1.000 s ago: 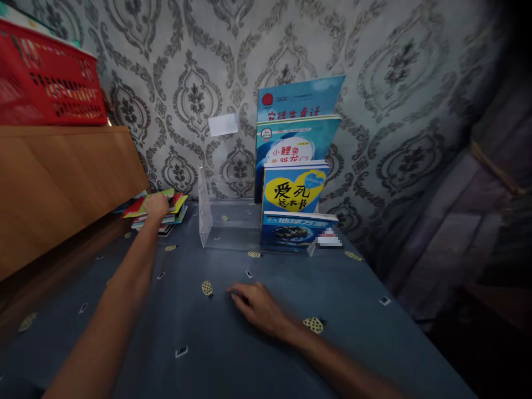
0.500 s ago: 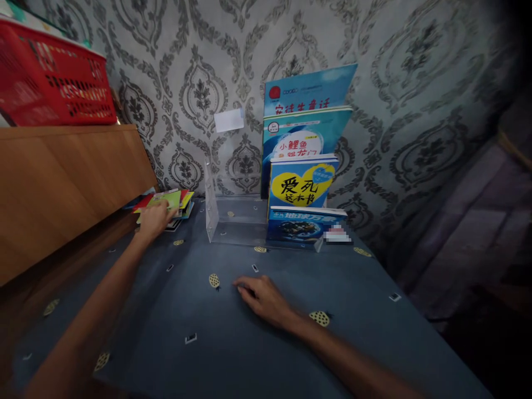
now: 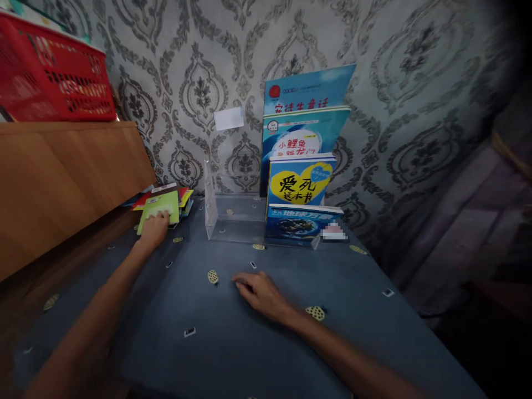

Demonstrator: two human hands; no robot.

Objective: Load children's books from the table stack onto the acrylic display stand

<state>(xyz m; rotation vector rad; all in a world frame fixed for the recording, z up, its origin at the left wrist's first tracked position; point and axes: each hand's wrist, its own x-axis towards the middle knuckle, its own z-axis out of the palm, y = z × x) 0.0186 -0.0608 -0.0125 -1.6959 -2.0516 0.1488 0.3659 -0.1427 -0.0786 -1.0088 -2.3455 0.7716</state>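
The left hand [image 3: 154, 228] contacted the flat, rectangular, green paper booklet [image 3: 165, 205], grasp not determinable; the right hand [image 3: 262, 293], released and loosely curled, rested on the smooth blue-grey surface [image 3: 241, 352].

Patterned grey wallpaper [image 3: 203, 88] rises behind the dark worktop [image 3: 166, 332]; a wooden cabinet [image 3: 75, 188] stands left, a pale curtain [image 3: 461, 221] hangs right.

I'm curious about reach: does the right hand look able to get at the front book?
Likely yes: the front book faces the right hand, with nothing visibly blocking the way.
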